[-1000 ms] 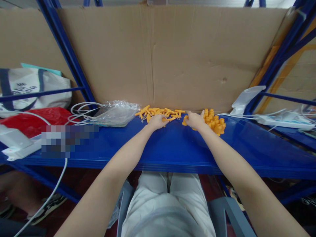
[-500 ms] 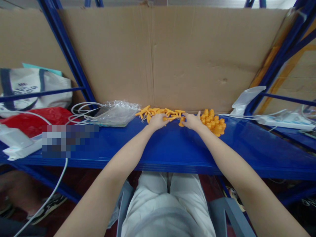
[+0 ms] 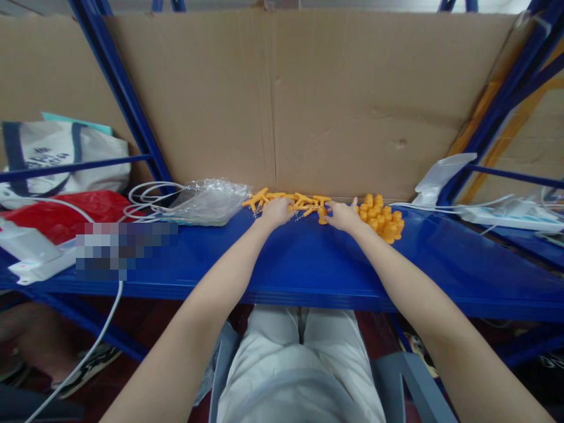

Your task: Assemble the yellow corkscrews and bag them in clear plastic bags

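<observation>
My left hand [image 3: 276,212] is curled over the left part of a row of orange branched plastic pieces [image 3: 261,198] with small metal chains. Its fingertips are turned away, so what they grip is hidden. At the row's right end, my right hand [image 3: 344,216] has its thumb and a finger against a small orange cup-shaped piece [image 3: 322,216] standing on the blue shelf [image 3: 304,264]. Just right of that hand, a cluster of similar orange cup-shaped pieces [image 3: 382,220] stands close together.
A cardboard panel [image 3: 335,106] rises behind the pieces. To the left lie a clear plastic packet [image 3: 209,202], coiled white cables [image 3: 145,197], a red bag [image 3: 83,211] and a white power strip [image 3: 39,261]. Another power strip [image 3: 511,218] is at right. Blue posts [image 3: 121,88] frame the shelf.
My left hand has shifted slightly left and its fingers have drawn in over the branched pieces. My right hand stays almost still by the cup-shaped piece.
</observation>
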Available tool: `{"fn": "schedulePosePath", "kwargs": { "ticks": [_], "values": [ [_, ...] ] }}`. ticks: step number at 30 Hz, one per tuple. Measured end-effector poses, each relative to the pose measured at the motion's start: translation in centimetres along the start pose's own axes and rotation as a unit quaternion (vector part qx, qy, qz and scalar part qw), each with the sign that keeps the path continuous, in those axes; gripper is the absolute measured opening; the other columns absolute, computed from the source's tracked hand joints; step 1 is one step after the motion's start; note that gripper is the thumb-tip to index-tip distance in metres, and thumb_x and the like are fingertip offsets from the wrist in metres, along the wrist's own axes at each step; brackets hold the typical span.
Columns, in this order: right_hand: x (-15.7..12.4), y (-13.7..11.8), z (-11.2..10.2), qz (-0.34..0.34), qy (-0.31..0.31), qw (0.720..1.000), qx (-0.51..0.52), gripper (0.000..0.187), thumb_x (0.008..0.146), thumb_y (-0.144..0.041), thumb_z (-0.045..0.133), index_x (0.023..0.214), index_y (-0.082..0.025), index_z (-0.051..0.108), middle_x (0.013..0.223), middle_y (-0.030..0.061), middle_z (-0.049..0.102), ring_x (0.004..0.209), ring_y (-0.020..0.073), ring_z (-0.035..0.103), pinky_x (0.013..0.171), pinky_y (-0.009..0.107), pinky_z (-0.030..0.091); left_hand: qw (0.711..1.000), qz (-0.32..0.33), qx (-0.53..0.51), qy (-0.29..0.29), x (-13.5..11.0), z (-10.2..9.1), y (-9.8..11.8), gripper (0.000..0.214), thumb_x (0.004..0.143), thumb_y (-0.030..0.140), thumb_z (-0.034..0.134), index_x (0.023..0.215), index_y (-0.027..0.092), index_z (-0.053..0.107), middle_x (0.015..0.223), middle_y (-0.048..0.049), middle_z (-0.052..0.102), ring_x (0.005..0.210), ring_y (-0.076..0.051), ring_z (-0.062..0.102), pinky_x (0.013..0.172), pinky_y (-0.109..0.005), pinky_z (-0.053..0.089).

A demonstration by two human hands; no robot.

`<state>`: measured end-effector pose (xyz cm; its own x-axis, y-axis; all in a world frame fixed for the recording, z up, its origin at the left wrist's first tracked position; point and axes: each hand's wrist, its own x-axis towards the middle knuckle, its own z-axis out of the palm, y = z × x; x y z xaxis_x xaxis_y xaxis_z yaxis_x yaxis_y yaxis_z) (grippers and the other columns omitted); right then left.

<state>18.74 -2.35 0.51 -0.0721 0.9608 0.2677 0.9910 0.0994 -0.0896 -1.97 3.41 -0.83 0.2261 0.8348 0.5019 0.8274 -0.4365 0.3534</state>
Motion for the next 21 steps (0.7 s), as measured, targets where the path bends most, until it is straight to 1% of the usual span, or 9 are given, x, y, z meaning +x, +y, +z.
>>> {"fn": "schedulePosePath", "kwargs": {
  "ticks": [4, 6, 8, 10, 14, 16, 18, 21],
  "values": [
    [0.0, -0.2, 0.0, -0.005, -0.015, 1.0, 0.003, 0.037, 0.095, -0.024, 0.053, 0.131, -0.022, 0.062, 0.127, 0.0105, 0.072, 0.127, 0.0309, 0.061, 0.116, 0.073, 0.007, 1.0, 0.023, 0.009, 0.01, 0.5, -0.4, -1.3, 0.005, 0.073, 0.027, 0.076, 0.077, 0.024, 0.075, 0.077, -0.0043, 0.073, 0.096, -0.027, 0.068, 0.092, -0.035, 0.052],
    [-0.1, -0.3, 0.1, -0.009, -0.018, 1.0, 0.001, 0.038, 0.095, -0.026, 0.055, 0.132, -0.022, 0.061, 0.128, 0.0113, 0.071, 0.129, 0.0316, 0.059, 0.116, 0.074, 0.008, 0.999, 0.031, 0.02, 0.007, 0.5, -0.6, -1.6, 0.005, 0.072, 0.026, 0.075, 0.077, 0.025, 0.075, 0.075, -0.0039, 0.073, 0.094, -0.027, 0.068, 0.092, -0.035, 0.052],
    [-0.1, -0.4, 0.3, -0.017, -0.015, 1.0, -0.002, 0.038, 0.096, -0.029, 0.054, 0.133, -0.021, 0.062, 0.131, 0.0128, 0.069, 0.13, 0.0314, 0.059, 0.117, 0.071, 0.009, 0.998, 0.031, 0.046, -0.014, 0.3, -0.8, -1.2, 0.005, 0.073, 0.025, 0.074, 0.078, 0.024, 0.076, 0.077, -0.005, 0.073, 0.092, -0.028, 0.069, 0.091, -0.036, 0.052],
    [-0.1, -0.4, 0.5, -0.027, -0.014, 1.0, -0.004, 0.039, 0.097, -0.032, 0.053, 0.133, -0.021, 0.062, 0.132, 0.0131, 0.069, 0.13, 0.0304, 0.059, 0.119, 0.069, 0.009, 0.995, 0.033, 0.078, -0.045, -0.1, -1.0, -0.5, 0.008, 0.075, 0.026, 0.072, 0.081, 0.023, 0.077, 0.081, -0.0064, 0.074, 0.092, -0.028, 0.069, 0.09, -0.036, 0.052],
    [0.0, -0.5, 0.7, -0.033, -0.031, 0.999, -0.021, 0.041, 0.096, -0.03, 0.055, 0.135, -0.023, 0.062, 0.131, 0.0103, 0.07, 0.129, 0.0303, 0.059, 0.119, 0.069, 0.01, 0.987, 0.041, 0.108, -0.116, -0.9, -1.3, 1.3, 0.02, 0.083, 0.036, 0.064, 0.09, 0.022, 0.077, 0.087, -0.0067, 0.074, 0.093, -0.026, 0.069, 0.087, -0.032, 0.052],
    [-0.1, -0.5, 0.6, -0.026, -0.039, 0.998, -0.034, 0.042, 0.094, -0.029, 0.058, 0.135, -0.023, 0.063, 0.13, 0.0112, 0.07, 0.128, 0.0319, 0.06, 0.118, 0.069, 0.013, 0.981, 0.048, 0.124, -0.144, -1.2, -1.4, 1.8, 0.023, 0.085, 0.037, 0.061, 0.093, 0.021, 0.076, 0.092, -0.0067, 0.075, 0.094, -0.024, 0.069, 0.085, -0.031, 0.051],
    [-0.2, -0.5, 0.3, -0.017, -0.045, 0.998, -0.046, 0.042, 0.093, -0.03, 0.059, 0.133, -0.022, 0.065, 0.131, 0.0125, 0.069, 0.128, 0.0334, 0.06, 0.118, 0.067, 0.017, 0.977, 0.05, 0.128, -0.161, -1.2, -1.5, 2.0, 0.024, 0.086, 0.037, 0.06, 0.095, 0.021, 0.075, 0.096, -0.0072, 0.075, 0.095, -0.024, 0.068, 0.084, -0.031, 0.051],
    [-0.2, -0.2, 0.0, -0.009, -0.051, 0.996, -0.066, 0.038, 0.091, -0.033, 0.062, 0.126, -0.019, 0.069, 0.13, 0.0152, 0.069, 0.128, 0.0356, 0.059, 0.117, 0.064, 0.024, 0.977, 0.05, 0.113, -0.172, -1.1, -1.5, 1.8, 0.025, 0.085, 0.037, 0.062, 0.097, 0.019, 0.075, 0.095, -0.0084, 0.075, 0.094, -0.026, 0.068, 0.083, -0.032, 0.05]
  ]
}}
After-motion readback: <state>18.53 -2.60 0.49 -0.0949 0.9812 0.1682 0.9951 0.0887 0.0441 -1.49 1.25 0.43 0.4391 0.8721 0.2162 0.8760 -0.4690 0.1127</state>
